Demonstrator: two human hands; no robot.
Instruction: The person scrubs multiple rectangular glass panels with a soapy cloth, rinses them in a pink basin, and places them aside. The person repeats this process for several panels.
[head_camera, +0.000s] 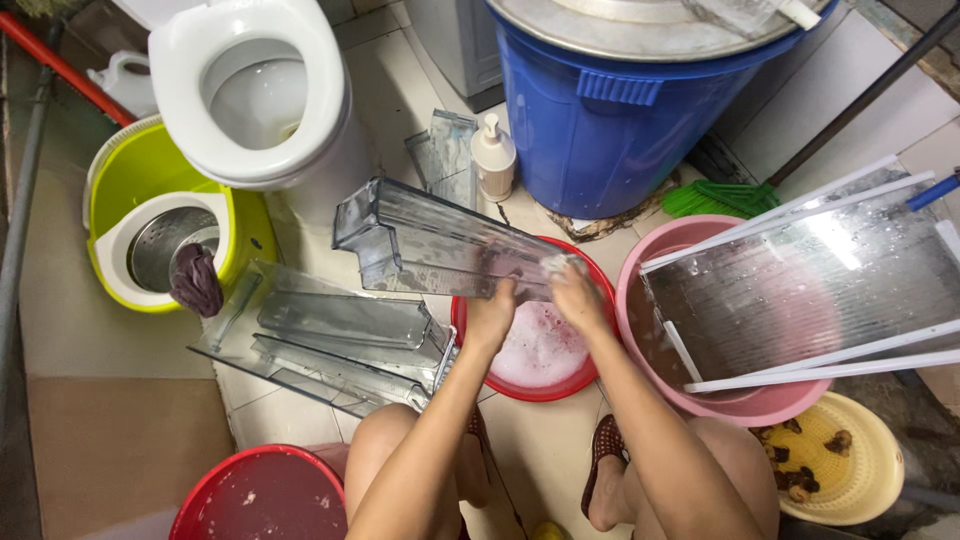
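1. Over the red basin (575, 383), your left hand (492, 318) is clamped on the lower edge of a clear bin (440, 243), which slants up and away to the left of the basin.
2. Your right hand (575, 293) presses a small sponge (553, 264) against the bin's right end, fingers curled together on it.
3. Left of the red basin, more clear bins (335, 335) lie stacked on the floor, touching the basin's rim; little open room is left on that side.
4. Right of the red basin, a pink tub (650, 262) stands just beside it, with a glass shelf (810, 285) with white edge strips resting across its top and jutting out past its right rim.
5. Inside the red basin sits white foam in water.
6. Beyond the red basin stand a soap bottle (493, 155) and a blue barrel (610, 130) with a metal lid.
7. Far left of the red basin are a toilet (262, 90) and a green mop bucket (150, 225) with a cloth in its spinner.
8. Near your knees, a red bucket (262, 495) sits to the left and a yellow basket (845, 465) to the right.
9. Under the red basin, the tiled floor (395, 90) looks wet.
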